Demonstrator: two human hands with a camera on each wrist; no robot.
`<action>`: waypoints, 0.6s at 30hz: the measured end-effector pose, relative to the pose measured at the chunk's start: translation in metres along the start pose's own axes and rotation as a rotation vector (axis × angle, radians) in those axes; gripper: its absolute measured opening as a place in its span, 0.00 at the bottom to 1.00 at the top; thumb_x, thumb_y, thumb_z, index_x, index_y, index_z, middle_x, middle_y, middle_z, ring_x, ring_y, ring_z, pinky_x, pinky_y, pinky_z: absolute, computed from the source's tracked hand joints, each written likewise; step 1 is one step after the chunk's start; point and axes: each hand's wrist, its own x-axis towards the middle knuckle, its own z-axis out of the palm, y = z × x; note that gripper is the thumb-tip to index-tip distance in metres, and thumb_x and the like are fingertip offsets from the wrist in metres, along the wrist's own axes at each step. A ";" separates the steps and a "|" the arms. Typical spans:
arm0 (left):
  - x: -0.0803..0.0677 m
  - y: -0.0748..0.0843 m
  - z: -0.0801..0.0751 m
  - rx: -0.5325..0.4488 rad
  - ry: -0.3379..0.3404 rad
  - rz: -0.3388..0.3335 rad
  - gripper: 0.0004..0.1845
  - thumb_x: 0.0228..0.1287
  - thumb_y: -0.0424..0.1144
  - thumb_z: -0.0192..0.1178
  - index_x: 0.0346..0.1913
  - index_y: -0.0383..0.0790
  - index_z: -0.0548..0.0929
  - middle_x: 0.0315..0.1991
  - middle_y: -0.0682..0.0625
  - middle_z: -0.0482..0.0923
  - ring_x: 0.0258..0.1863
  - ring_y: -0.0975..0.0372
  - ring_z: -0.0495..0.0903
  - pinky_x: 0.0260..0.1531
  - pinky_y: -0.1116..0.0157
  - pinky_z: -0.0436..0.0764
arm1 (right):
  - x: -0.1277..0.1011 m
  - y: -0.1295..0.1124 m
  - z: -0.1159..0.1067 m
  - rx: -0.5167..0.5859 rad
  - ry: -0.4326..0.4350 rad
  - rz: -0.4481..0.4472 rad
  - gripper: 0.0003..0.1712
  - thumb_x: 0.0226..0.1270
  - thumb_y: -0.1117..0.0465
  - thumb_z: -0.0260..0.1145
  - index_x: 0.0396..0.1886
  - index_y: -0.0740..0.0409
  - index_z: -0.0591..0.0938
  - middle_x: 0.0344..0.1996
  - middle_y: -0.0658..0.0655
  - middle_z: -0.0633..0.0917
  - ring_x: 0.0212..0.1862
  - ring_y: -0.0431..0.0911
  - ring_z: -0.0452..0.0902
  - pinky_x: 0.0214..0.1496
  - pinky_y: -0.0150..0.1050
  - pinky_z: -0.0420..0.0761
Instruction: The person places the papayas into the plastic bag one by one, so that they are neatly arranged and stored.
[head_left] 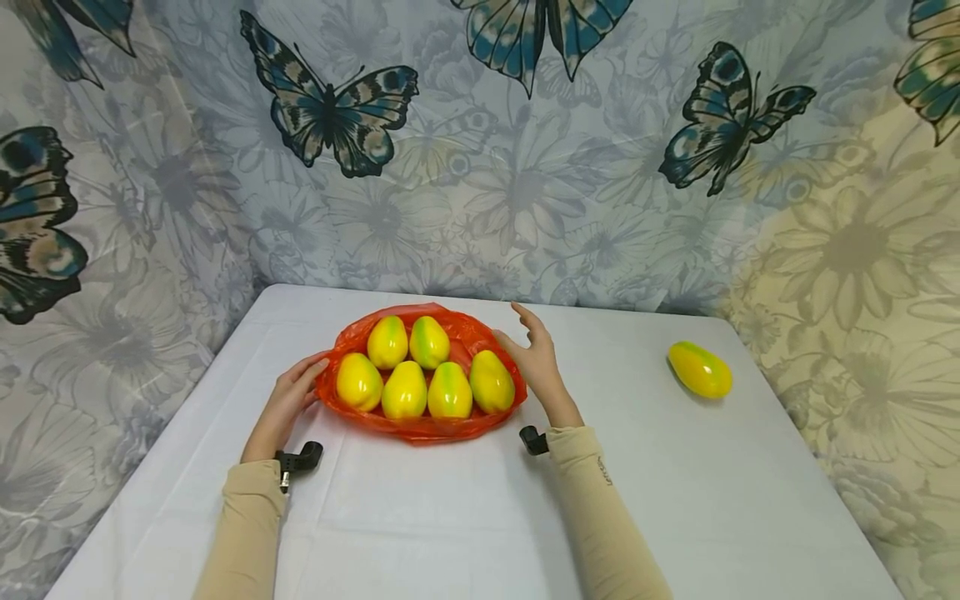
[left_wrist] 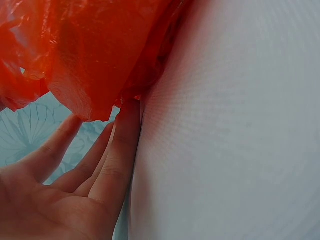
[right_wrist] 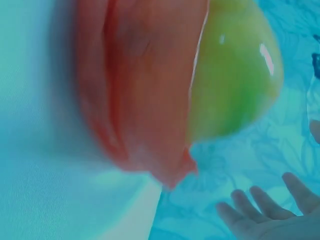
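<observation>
An orange plastic bag [head_left: 465, 333] lies spread on the white table [head_left: 465, 508] with several yellow-green mangoes [head_left: 405, 389] on it. My left hand [head_left: 288, 400] lies at the bag's left edge, straight fingers touching the plastic [left_wrist: 85, 60]; the left wrist view shows the fingers [left_wrist: 117, 150] flat beside the bag. My right hand [head_left: 534, 354] is raised at the bag's right edge, fingers spread and holding nothing. The right wrist view shows the bag [right_wrist: 145, 90] and one mango [right_wrist: 232, 75] close up, with spread fingertips [right_wrist: 255, 207] below.
One more yellow-green mango [head_left: 699, 369] lies alone on the table to the right. A butterfly-and-flower curtain [head_left: 480, 150] hangs behind and on both sides. Wrist-worn camera mounts [head_left: 300, 458] show on both sleeves.
</observation>
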 end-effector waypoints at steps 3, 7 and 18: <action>-0.001 0.001 0.000 -0.006 -0.004 0.004 0.40 0.69 0.66 0.47 0.76 0.47 0.57 0.76 0.44 0.55 0.69 0.53 0.64 0.45 0.81 0.74 | -0.001 0.005 -0.009 -0.003 0.016 0.000 0.35 0.67 0.52 0.66 0.72 0.50 0.67 0.73 0.57 0.64 0.74 0.55 0.58 0.76 0.55 0.58; -0.001 0.000 0.001 -0.007 -0.009 0.004 0.41 0.69 0.66 0.47 0.76 0.46 0.57 0.76 0.44 0.55 0.71 0.51 0.62 0.45 0.81 0.73 | -0.003 0.014 -0.021 -0.016 0.030 0.007 0.35 0.67 0.52 0.67 0.72 0.51 0.67 0.73 0.57 0.65 0.73 0.56 0.60 0.74 0.56 0.61; -0.002 0.001 0.000 0.015 0.001 0.002 0.43 0.67 0.68 0.48 0.76 0.46 0.57 0.77 0.45 0.54 0.72 0.50 0.62 0.45 0.82 0.72 | -0.007 0.033 -0.050 -0.047 0.056 0.026 0.36 0.68 0.50 0.66 0.72 0.50 0.66 0.74 0.58 0.63 0.72 0.57 0.61 0.72 0.55 0.63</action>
